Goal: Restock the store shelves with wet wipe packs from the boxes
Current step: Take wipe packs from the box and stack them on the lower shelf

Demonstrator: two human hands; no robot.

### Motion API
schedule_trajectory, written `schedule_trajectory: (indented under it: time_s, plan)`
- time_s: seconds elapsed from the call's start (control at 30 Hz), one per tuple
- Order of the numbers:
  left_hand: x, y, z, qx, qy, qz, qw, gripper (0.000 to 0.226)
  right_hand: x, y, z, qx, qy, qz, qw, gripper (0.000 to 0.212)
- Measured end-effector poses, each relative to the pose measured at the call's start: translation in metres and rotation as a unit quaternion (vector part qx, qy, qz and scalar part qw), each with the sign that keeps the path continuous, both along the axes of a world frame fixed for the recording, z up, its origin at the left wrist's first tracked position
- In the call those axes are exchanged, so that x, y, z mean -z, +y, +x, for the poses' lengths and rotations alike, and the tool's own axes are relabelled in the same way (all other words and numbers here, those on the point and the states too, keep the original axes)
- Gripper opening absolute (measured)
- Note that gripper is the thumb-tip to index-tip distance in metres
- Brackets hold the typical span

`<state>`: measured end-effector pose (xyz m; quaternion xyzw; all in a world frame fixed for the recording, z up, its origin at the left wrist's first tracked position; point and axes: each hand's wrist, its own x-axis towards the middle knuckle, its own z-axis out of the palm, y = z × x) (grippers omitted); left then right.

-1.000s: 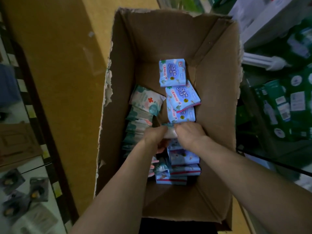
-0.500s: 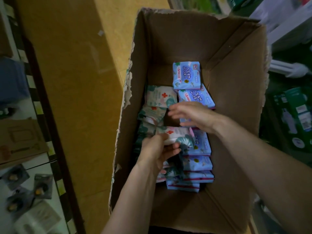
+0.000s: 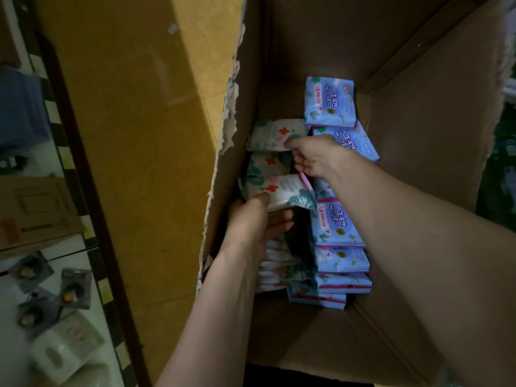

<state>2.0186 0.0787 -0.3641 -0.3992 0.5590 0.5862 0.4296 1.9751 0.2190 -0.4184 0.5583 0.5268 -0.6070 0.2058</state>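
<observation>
Head view, read from the left. Noted at far left: small dark packets (image 3: 53,289) lying on pale floor, bounded on the right by a checkered strip (image 3: 67,160). Next along, a broad yellow surface (image 3: 134,135), running up to the torn, ragged left edge of the cardboard box (image 3: 231,107). Inside, hard against that left wall: a column of white packs marked with red crosses, with little slack on the wall side. Left hand (image 3: 251,224) wrapped round the near end of the held white pack (image 3: 282,191), one digit on top, the others curled beneath, pack tilted and raised above those under it. Just beyond, the middle white pack (image 3: 265,163). Right hand (image 3: 315,155) reaching over from the right, pinching the right edge of the far white pack (image 3: 273,134) between thumb and curled fingers. Immediately right of the white column, touching it: blue packs (image 3: 335,224) overlapped like tiles, partly covered by the right forearm. Bare cardboard recorded beyond the farthest blue pack (image 3: 329,101), to the right of the blue column, and across the near end of the box.
</observation>
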Motion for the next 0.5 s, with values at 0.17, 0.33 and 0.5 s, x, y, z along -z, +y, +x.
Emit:
schedule_trajectory:
  time_s: [0.17,0.33,0.5]
  plan:
    - [0.001,0.000,0.005,0.004,0.011,-0.022,1.000,0.016,-0.028,0.017,0.025,0.050,0.061,-0.039,0.996,0.007]
    - [-0.019,0.013,0.003,0.023,0.030,-0.035,0.999,0.029,-0.063,0.034,0.051,0.114,0.144,-0.030,0.983,0.011]
    - [-0.053,0.026,-0.004,0.024,0.084,-0.030,0.996,0.017,-0.105,0.049,0.055,0.069,0.188,0.002,0.980,0.012]
